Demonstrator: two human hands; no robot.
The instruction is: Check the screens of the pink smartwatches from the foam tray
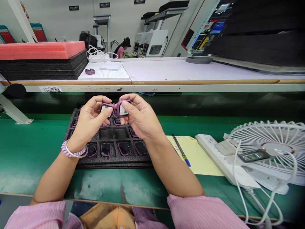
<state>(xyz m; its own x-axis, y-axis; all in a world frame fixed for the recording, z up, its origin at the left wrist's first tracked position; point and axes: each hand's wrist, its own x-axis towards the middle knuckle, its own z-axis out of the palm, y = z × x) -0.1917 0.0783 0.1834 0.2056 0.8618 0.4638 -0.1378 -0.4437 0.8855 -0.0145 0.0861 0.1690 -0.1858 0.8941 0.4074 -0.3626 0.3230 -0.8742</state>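
Observation:
My left hand (pixel 94 116) grips a purple smartwatch case (pixel 105 107) with a lit screen, its thumb on the glass. Close beside it, my right hand (pixel 138 116) holds a second purple watch case (pixel 121 109), also lit, with the thumb over its screen. Both are strapless and raised above a black foam tray (pixel 107 133). In the tray's compartments lie several more purple watch cases, among them one with a dark screen (pixel 124 148) in the front row. Two middle compartments hold nothing. My hands hide part of the tray's back rows.
A yellow sheet (pixel 197 159) with a pen (pixel 181 151) lies right of the tray, beside a white power strip (pixel 214 152) and a fan (pixel 274 140) with loose cables. Overhead, a shelf (pixel 154 71) bears foam stacks, paper and another watch case (pixel 90 71). People sit beyond.

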